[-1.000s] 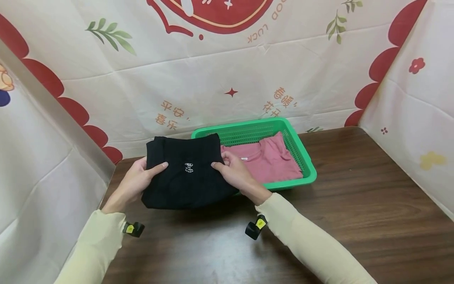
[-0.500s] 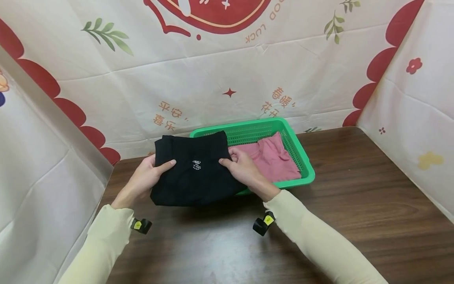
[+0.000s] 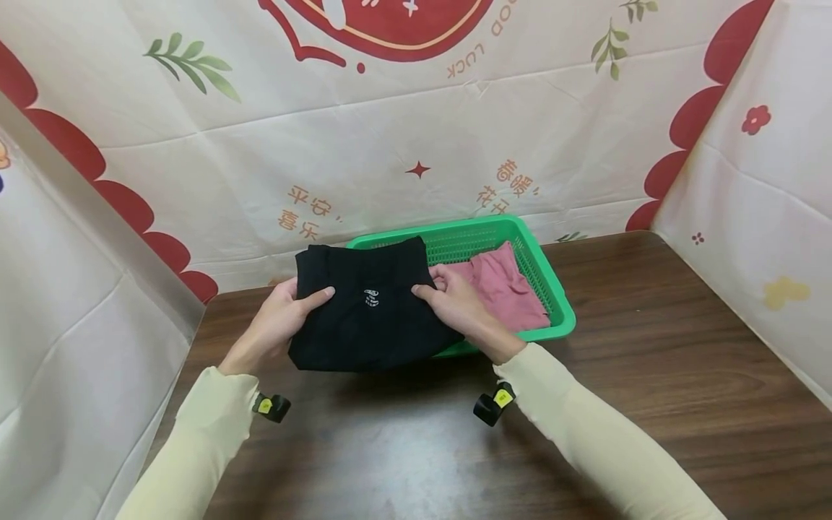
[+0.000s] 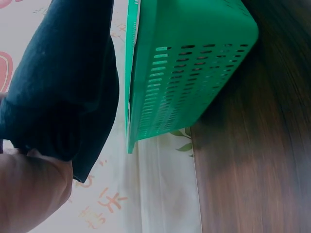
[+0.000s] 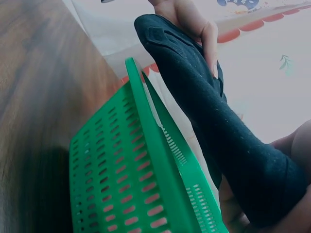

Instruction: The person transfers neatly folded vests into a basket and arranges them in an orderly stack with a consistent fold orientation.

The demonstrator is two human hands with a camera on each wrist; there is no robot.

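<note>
A folded black shirt (image 3: 373,310) with a small white print is held up in front of the green basket (image 3: 552,289), covering its left part. My left hand (image 3: 276,321) grips the shirt's left edge, thumb on top, fingers hidden behind the cloth. On the opposite edge, my right hand (image 3: 458,303) pinches the cloth between thumb and fingers. Inside the basket lies a folded pink T-shirt (image 3: 507,289), partly hidden by the right hand and the black shirt. The right wrist view shows the black shirt (image 5: 209,107) raised beside the basket's rim (image 5: 146,111).
The basket stands on a brown wooden table (image 3: 650,361), close to the white printed cloth (image 3: 364,130) at the back. Another cloth panel (image 3: 65,325) rises along the left side, and one more hangs at the right. Small wrist cameras hang under both sleeves.
Both hands have moved right and slightly up with the black shirt, which now covers more of the pink T-shirt's left side. The grips look the same, and the basket stays in place.
</note>
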